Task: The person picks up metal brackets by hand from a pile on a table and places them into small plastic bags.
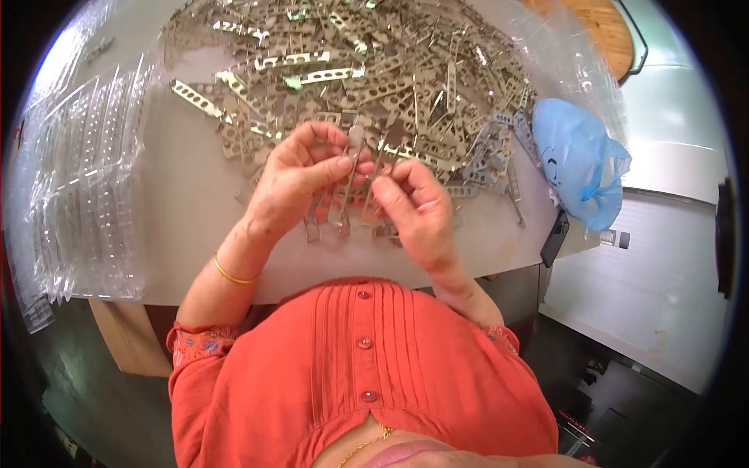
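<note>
My left hand (300, 175) pinches a thin metal strip (347, 183) between thumb and fingers, above the front of the heap. Close beside it, my right hand (417, 209) is closed on another narrow metal strip (377, 191), held nearly upright. The two strips stand side by side, a small gap between them. Behind and below the hands lies a large heap of perforated metal strips (312, 76), tangled together. A few loose pieces lie on the table just under my fingers.
Stacked clear plastic trays (90, 179) fill the table's left side. At the right are a blue plastic bag (577, 160), a dark phone-like object (555, 239) and more clear plastic (577, 70). The white table (187, 257) has its front edge at my body.
</note>
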Available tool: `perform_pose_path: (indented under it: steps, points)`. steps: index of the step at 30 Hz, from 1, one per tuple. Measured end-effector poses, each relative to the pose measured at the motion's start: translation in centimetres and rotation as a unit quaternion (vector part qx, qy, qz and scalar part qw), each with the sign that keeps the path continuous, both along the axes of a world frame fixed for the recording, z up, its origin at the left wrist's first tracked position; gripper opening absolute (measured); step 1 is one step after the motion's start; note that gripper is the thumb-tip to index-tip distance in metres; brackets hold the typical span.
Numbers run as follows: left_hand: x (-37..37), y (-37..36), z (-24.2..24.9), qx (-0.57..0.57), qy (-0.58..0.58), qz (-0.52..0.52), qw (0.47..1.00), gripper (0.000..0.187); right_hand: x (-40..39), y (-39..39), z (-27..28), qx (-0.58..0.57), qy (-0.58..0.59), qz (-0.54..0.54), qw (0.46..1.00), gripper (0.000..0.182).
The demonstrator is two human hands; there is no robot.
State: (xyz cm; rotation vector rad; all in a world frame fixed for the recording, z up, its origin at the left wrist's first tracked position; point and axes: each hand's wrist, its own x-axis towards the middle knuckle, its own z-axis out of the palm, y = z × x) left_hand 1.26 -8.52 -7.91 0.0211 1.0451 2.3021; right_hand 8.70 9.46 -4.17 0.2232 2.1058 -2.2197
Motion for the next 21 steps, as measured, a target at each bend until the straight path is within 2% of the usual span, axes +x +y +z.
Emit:
perform_pose_path:
  steps: [2, 6, 11, 15, 17, 21]
  points:
    - [-0.1, -0.2, 0.7, -0.036, -0.016, -0.013, 0.999, 0.029, -0.1, 0.4, 0.2, -0.011, -0.008, -0.010, 1.000, 0.010]
    - [-0.4, -0.1, 0.7, -0.038, -0.022, -0.026, 0.999, 0.034, -0.1, 0.8, 0.1, 0.004, 0.004, -0.012, 1.000, 0.010]
    - [-0.8, -0.7, -0.7, -0.046, -0.017, -0.095, 0.994, 0.019, 0.0, 0.7, 0.0, 0.002, -0.019, 0.007, 1.000, 0.010]
    - [-0.4, -0.8, 0.1, -0.061, -0.028, -0.091, 0.994, 0.014, 0.2, 0.5, -0.5, -0.008, -0.014, 0.008, 1.000, 0.010]
    - [-0.2, -0.6, -0.1, -0.070, 0.015, -0.050, 0.996, 0.014, 0.2, 0.4, -0.1, -0.007, -0.020, 0.006, 1.000, 0.010]
    - [-0.3, -0.9, 0.5, -0.079, 0.000, -0.066, 0.995, 0.013, 0.4, 0.6, -0.4, 0.003, -0.010, 0.019, 1.000, 0.010]
